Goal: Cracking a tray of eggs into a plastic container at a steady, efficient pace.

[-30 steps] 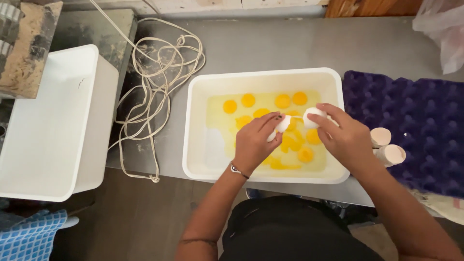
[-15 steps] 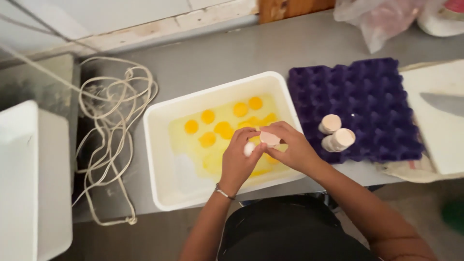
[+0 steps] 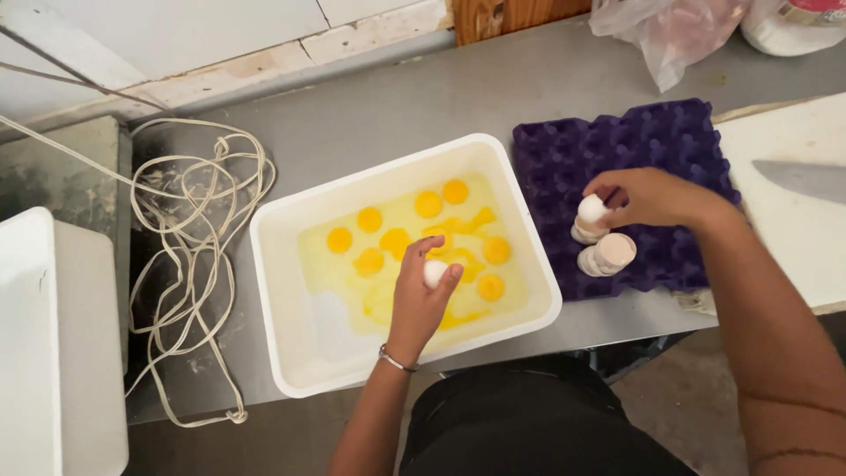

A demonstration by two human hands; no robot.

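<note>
Leftmost, a white bin (image 3: 35, 353) fills the lower left edge of the frame, cut off by the border. Beside it, a pale cord (image 3: 189, 264) lies in loose loops on the grey steel counter (image 3: 397, 115), trailing from the upper left toward the lower edge.

Centre frame: a white rectangular tub (image 3: 291, 353) sits on the counter, slightly turned. It holds raw egg, about nine yolks (image 3: 395, 240) afloat in clear white, some whole, a couple broken and smeared.

The left hand (image 3: 421, 295) hangs over the tub, fingers curled narrowly around a white eggshell half (image 3: 434, 272), held at the fingertips above the yolks. A thin bracelet (image 3: 396, 360) circles that wrist.

Right of the tub, touching its edge or nearly so, lies a purple egg tray (image 3: 652, 141). Two stacks of empty shell halves stand in its lower left cups. The right hand (image 3: 648, 196) reaches in from the right, fingers pinched on another shell half (image 3: 592, 210) that sits on top of the upper stack (image 3: 586, 231); the lower stack (image 3: 606, 256) leans just beside it.

Far right: a white board (image 3: 793, 238) with a knife blade (image 3: 806, 179) lying on it. Upper right corner shows a crumpled plastic bag (image 3: 670, 31).
</note>
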